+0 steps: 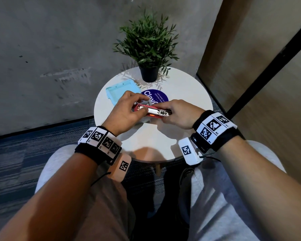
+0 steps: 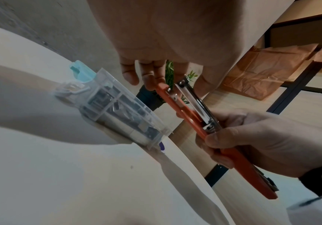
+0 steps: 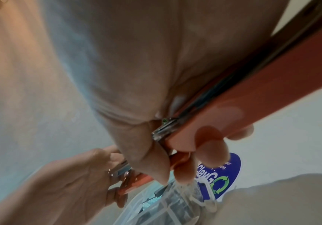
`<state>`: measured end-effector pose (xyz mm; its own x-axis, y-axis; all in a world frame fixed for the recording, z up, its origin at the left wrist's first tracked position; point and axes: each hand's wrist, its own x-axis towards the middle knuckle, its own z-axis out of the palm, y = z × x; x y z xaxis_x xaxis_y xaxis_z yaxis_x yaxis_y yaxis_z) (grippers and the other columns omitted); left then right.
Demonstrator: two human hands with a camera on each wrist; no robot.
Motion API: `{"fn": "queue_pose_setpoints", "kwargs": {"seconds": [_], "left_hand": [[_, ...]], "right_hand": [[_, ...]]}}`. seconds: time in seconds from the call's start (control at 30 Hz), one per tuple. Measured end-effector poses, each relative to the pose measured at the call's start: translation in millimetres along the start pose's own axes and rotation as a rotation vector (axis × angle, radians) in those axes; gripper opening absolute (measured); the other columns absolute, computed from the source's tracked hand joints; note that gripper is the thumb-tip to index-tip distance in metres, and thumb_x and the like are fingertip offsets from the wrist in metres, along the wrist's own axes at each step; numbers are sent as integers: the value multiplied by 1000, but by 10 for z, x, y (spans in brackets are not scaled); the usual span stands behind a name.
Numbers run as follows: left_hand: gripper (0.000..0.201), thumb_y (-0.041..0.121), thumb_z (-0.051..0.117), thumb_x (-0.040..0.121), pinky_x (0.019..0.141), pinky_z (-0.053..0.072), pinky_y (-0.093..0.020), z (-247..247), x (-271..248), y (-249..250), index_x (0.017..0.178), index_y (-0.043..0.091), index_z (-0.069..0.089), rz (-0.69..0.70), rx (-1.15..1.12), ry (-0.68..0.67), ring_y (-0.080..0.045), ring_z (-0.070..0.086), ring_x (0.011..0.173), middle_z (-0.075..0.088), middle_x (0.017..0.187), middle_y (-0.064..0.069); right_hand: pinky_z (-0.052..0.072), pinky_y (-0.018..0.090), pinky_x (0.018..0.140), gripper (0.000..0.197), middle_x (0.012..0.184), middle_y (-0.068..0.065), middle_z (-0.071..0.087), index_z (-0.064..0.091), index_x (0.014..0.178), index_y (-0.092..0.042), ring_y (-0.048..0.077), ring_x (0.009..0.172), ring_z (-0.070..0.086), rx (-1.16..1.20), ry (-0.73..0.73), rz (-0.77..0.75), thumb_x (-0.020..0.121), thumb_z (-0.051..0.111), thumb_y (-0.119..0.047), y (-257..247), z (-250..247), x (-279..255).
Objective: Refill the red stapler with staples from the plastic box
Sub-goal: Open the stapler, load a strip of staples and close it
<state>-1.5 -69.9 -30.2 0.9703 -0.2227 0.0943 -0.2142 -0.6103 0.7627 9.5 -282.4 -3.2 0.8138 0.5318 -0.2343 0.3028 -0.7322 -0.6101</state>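
Right hand grips red stapler at one end, left hand pinches other end, above bench w/ plastic box.

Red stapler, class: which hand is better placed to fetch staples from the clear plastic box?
Probably the left hand: it only pinches the red stapler's end, near the clear plastic box. The right hand grips the stapler body, steadying it.

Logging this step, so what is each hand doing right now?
Left hand: pinches one end of the red metal stapler.
Right hand: grips the stapler's other end.
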Motion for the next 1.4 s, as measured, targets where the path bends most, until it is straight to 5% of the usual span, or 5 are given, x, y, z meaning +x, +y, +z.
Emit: {"fn": "queue_pose_setpoints", "kwargs": {"seconds": [0.43,0.6,1.07,1.27,1.4], "left_hand": [[27,16,60,88,88,49,-27,35,-32,72,115,20,64,-15,-160,-84,-18,64,99,70,106,-2],[28,18,50,88,96,50,-52,26,-31,84,111,25,63,-77,-285,-64,-31,62,102,67,104,-8],[28,15,44,90,96,48,-59,-29,-48,145,106,20,66,-96,-365,-63,-33,62,109,69,114,-7],[28,-1,38,97,75,48,-15,3,-19,133,99,14,61,-93,-403,-24,0,67,80,75,87,14],[29,8,41,94,75,48,-24,15,12,81,93,26,64,-119,-365,7,-3,64,81,73,91,11]], "right_hand": [[47,36,84,50,102,-2,68,58,137,-32,21,93,62,-20,30,-20,89,64,-18,-126,24,-27],[45,32,81,45,108,-1,68,59,134,-26,19,96,61,-26,54,-29,90,64,-23,-167,42,-39],[37,24,61,41,84,-13,59,64,122,-31,1,68,53,-88,98,126,84,70,-46,-18,-226,-101],[40,31,68,44,98,-8,68,65,114,-33,18,88,60,-274,202,237,80,69,-60,0,-425,-279],[34,33,68,49,87,0,59,64,90,-25,25,80,51,-606,477,359,77,61,-73,-162,-512,-391]]}}
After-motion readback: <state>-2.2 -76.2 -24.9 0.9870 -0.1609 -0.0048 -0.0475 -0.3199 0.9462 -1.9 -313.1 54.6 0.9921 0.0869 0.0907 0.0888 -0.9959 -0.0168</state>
